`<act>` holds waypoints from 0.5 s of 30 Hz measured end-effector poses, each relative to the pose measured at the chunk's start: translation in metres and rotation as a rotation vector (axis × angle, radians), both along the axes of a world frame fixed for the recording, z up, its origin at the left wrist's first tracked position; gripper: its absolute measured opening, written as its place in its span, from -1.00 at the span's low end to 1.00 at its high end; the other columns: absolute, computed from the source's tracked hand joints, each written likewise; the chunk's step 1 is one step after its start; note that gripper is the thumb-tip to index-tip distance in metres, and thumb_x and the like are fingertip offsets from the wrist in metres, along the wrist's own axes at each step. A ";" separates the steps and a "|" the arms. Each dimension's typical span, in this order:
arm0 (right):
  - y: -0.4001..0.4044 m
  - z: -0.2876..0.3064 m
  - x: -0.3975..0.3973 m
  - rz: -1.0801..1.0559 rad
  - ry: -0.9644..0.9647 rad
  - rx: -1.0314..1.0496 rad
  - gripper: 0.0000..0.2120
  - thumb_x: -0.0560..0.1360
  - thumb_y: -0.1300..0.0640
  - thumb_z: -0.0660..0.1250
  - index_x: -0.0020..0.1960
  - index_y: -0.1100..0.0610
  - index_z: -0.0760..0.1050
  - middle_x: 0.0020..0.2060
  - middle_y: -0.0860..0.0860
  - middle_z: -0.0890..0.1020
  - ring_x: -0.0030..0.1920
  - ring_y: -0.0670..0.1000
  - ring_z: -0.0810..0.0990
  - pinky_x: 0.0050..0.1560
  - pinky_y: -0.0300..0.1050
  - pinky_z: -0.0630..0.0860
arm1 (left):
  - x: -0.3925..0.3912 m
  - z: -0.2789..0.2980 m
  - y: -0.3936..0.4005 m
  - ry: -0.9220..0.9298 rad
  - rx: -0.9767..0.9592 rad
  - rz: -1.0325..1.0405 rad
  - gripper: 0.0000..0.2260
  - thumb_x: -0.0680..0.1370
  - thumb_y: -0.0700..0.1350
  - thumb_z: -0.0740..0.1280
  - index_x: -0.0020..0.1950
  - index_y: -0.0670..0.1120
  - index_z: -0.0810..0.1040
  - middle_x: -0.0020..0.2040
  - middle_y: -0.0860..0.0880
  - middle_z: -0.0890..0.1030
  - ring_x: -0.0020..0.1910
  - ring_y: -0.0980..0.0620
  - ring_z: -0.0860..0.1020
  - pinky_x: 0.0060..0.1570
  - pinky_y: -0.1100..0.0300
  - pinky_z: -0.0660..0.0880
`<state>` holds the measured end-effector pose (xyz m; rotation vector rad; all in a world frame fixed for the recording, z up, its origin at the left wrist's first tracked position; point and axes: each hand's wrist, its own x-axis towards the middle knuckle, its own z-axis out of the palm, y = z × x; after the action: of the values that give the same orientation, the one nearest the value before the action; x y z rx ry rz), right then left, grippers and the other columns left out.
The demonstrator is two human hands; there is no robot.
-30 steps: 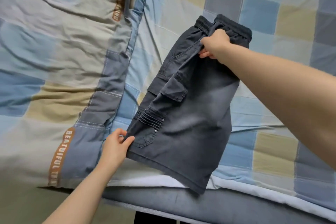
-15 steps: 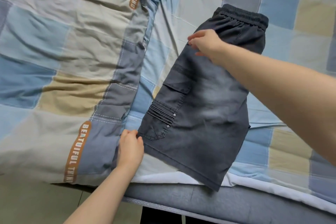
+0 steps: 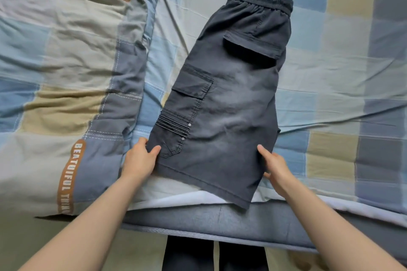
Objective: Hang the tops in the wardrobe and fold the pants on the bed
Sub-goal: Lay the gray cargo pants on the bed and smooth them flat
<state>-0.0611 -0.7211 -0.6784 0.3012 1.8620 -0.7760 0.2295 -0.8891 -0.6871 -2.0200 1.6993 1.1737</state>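
Dark grey cargo shorts (image 3: 229, 99) lie flat on the bed, folded in half lengthwise, with the elastic waistband far from me and the hem at the near edge. My left hand (image 3: 141, 158) pinches the hem's left corner, thumb on top by the studded pocket. At the hem's right side my right hand (image 3: 274, 165) grips the edge, thumb lying on the fabric and fingers tucked under it.
A checked blue, beige and grey sheet (image 3: 330, 72) covers the bed. A rumpled duvet (image 3: 66, 61) with an orange lettered band lies to the left. The grey mattress edge (image 3: 220, 218) runs below the hem, with my legs beyond it.
My right hand left the waistband area and came down to the hem's right side. The shorts now lie flatter and straighter. My left hand stayed at the left hem corner.
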 end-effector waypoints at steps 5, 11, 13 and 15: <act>0.014 -0.002 0.013 0.189 -0.078 0.003 -0.68 0.48 0.13 0.43 0.22 0.12 0.52 0.08 0.00 0.65 -0.01 -0.04 0.61 -0.13 -0.17 0.51 | 0.002 0.002 0.001 0.236 0.101 0.193 -0.98 0.53 -0.08 0.42 -0.06 0.02 0.63 -0.06 0.00 0.70 -0.07 0.00 0.62 -0.03 0.10 0.52; 0.056 0.029 -0.003 0.098 0.011 -0.239 -0.75 0.56 0.28 0.27 0.23 0.12 0.50 0.08 -0.01 0.65 0.04 -0.03 0.62 0.05 -0.09 0.53 | 0.009 0.032 0.020 0.586 0.445 0.497 -0.80 0.54 -0.21 0.39 0.16 -0.12 0.60 0.06 -0.11 0.70 0.00 -0.05 0.66 -0.06 0.12 0.64; 0.080 0.042 -0.013 0.034 0.150 -0.283 -0.76 0.58 0.25 0.26 0.23 0.11 0.49 0.07 -0.03 0.65 0.06 -0.04 0.62 0.12 -0.08 0.50 | 0.010 0.041 0.034 0.627 0.536 0.480 -0.78 0.53 -0.22 0.38 0.18 -0.17 0.59 0.07 -0.14 0.69 0.01 -0.08 0.67 -0.06 0.09 0.64; 0.106 0.047 -0.016 0.144 0.315 -0.201 -0.82 0.59 0.20 0.25 0.17 0.14 0.50 -0.04 0.02 0.67 -0.05 -0.04 0.62 0.02 -0.12 0.53 | 0.007 0.044 0.055 0.539 0.546 0.406 -0.80 0.53 -0.24 0.39 0.15 -0.18 0.59 0.02 -0.16 0.70 -0.07 -0.10 0.69 -0.13 0.09 0.65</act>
<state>-0.0771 -0.6154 -0.6317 -0.0885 2.0510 -0.9428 0.2363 -0.8341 -0.6428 -1.8263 0.9630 2.1897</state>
